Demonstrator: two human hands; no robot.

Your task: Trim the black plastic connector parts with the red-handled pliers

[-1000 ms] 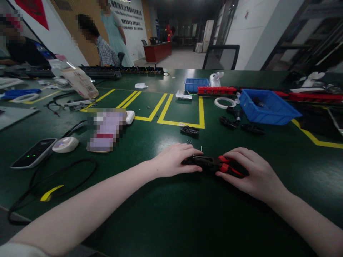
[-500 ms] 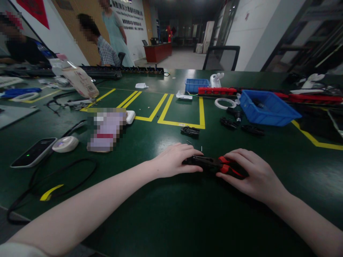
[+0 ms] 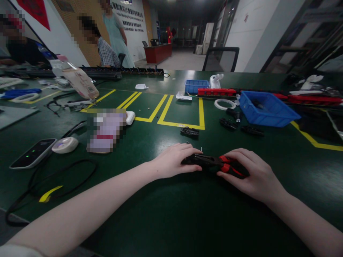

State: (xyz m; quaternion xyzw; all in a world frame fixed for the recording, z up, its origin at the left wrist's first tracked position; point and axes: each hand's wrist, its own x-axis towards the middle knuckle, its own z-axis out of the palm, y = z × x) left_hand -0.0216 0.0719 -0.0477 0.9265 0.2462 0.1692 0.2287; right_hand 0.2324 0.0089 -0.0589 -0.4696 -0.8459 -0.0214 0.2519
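My right hand (image 3: 250, 171) grips the red and black handles of a pair of pliers (image 3: 225, 165), low over the green table. Thumb and fingers of my left hand (image 3: 178, 160) pinch a black part (image 3: 191, 160) at the pliers' jaw end. Where the part ends and the jaws begin is hard to tell. Beyond my left hand lies a black piece (image 3: 189, 132), with small thin metal pins (image 3: 201, 149) on the table nearer to me. Two more black pieces (image 3: 227, 124) (image 3: 252, 130) lie in front of the large blue bin.
A large blue bin (image 3: 269, 116), white ring (image 3: 224, 104), small blue basket (image 3: 197, 85) and red strip (image 3: 217, 91) are at the back right. On the left are a phone (image 3: 105, 134), a black device (image 3: 34, 153), cables and a bottle (image 3: 80, 80). People are across the table.
Both hands keep nearly the same place and hold. The black part and pliers have shifted and turned very slightly. The view has moved a little.
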